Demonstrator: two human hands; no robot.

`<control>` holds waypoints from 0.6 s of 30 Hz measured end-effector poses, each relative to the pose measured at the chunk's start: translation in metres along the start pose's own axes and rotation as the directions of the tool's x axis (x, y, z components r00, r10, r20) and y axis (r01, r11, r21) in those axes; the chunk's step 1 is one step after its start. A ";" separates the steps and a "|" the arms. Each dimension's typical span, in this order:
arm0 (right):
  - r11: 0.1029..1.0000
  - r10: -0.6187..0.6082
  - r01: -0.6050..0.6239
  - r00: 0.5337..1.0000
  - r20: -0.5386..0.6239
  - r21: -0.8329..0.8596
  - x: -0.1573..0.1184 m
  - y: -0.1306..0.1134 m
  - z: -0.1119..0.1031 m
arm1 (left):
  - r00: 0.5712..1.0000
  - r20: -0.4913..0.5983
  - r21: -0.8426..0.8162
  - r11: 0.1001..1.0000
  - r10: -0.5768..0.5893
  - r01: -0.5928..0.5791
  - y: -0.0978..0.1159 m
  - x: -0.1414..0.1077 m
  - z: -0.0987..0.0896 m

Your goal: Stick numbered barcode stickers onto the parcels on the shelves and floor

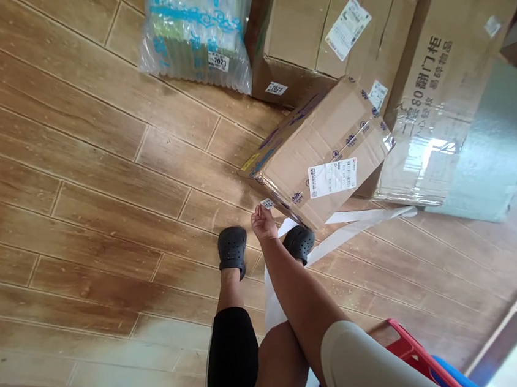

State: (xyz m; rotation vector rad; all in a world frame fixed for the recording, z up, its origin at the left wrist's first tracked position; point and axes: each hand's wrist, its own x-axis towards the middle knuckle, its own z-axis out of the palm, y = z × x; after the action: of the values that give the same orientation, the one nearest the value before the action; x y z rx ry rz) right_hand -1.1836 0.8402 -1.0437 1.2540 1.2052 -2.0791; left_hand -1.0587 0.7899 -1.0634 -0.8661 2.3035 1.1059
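Note:
My right hand (264, 222) reaches in from the lower right, its fingers pinched at a small white label (267, 203) by the lower left edge of a taped cardboard box (290, 162). Whether the label is stuck to the box or only between my fingertips is hard to tell. The box lies tilted against larger cartons, with a big white shipping label (333, 177) on its top face. My left hand does not show.
A large carton (297, 29), a long carton (440, 76) and a bubble-wrapped pack (199, 30) stand beyond on the wood-look floor (99, 173). White strips (358, 226) lie near my dark shoes (233, 248). A red plastic object (411, 347) is at lower right.

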 end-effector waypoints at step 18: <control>0.998 -0.049 0.042 0.986 -0.159 -0.044 0.011 -0.005 0.028 | 0.994 -0.034 0.341 0.936 0.102 -0.084 -0.011 0.002 0.017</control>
State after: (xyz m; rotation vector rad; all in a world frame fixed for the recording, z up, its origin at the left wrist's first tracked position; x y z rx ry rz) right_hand -1.2064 0.8201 -1.0450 1.4100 1.3508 -2.0066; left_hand -1.0501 0.7978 -1.0804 -0.6628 2.4996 0.6942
